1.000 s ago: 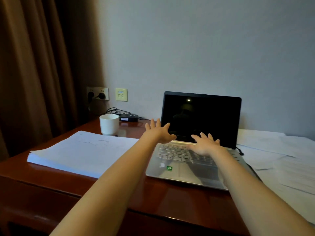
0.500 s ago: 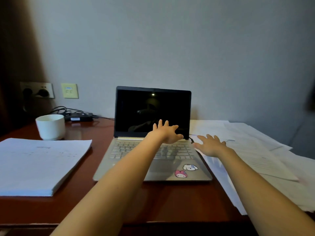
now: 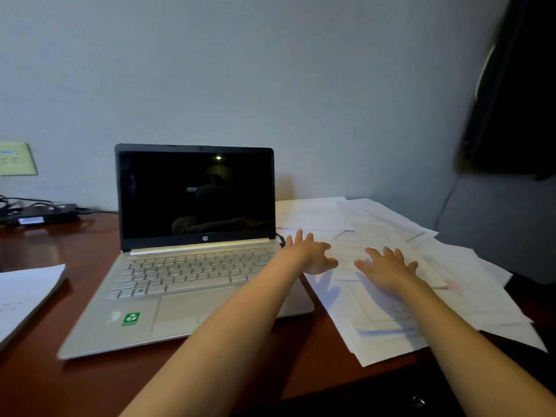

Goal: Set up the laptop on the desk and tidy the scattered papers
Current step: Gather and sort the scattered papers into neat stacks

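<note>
Reaches farther right than a moment ago: left hand off the laptop keyboard, right hand over scattered papers, both spread, released, grasping nothing.

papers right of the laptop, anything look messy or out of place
Yes: the loose papers beside the open laptop overlap at mixed angles, unstacked, spreading toward the right edge of the desk. Nothing looks spilled or torn.

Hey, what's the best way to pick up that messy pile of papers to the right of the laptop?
The papers lie flat, fanned at odd angles. Probably best: sweep the left hand and right hand inward from both side edges, then lift the squared pile by its near edge, from the front.
</note>
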Motion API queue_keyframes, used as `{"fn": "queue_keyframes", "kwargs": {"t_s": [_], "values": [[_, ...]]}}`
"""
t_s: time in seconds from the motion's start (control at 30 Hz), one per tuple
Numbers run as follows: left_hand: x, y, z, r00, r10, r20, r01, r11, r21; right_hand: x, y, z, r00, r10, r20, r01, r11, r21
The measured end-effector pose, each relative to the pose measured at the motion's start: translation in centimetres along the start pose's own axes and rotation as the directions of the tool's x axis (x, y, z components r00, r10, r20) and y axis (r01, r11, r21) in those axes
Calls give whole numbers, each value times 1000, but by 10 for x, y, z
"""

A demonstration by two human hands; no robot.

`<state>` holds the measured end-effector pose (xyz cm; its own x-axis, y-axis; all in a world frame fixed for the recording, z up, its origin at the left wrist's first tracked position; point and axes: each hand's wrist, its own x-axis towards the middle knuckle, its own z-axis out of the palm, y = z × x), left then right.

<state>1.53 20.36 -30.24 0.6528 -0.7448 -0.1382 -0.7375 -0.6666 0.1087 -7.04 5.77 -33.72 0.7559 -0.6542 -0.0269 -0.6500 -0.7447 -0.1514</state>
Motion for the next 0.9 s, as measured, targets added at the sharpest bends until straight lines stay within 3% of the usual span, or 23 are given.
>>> {"fn": "queue_keyframes", "kwargs": {"t_s": [0.17,0.37,0.57,0.77,0.9], "values": [[15,25,14,997,73,38,-71,996,-53,4,32,2,990,140,-33,-140,990,25],[26,55,37,990,140,21,-136,979,-152,8,60,12,978,159,-136,-108,941,321],[37,75,66,991,116,-66,-128,965,-227,14,65,20,851,449,-273,-159,715,681],[38,66,71,990,111,-87,-129,962,-238,21,68,23,793,557,-246,-202,621,757],[35,63,72,987,132,-96,-150,963,-223,23,68,25,751,592,-294,-296,699,651]]}}
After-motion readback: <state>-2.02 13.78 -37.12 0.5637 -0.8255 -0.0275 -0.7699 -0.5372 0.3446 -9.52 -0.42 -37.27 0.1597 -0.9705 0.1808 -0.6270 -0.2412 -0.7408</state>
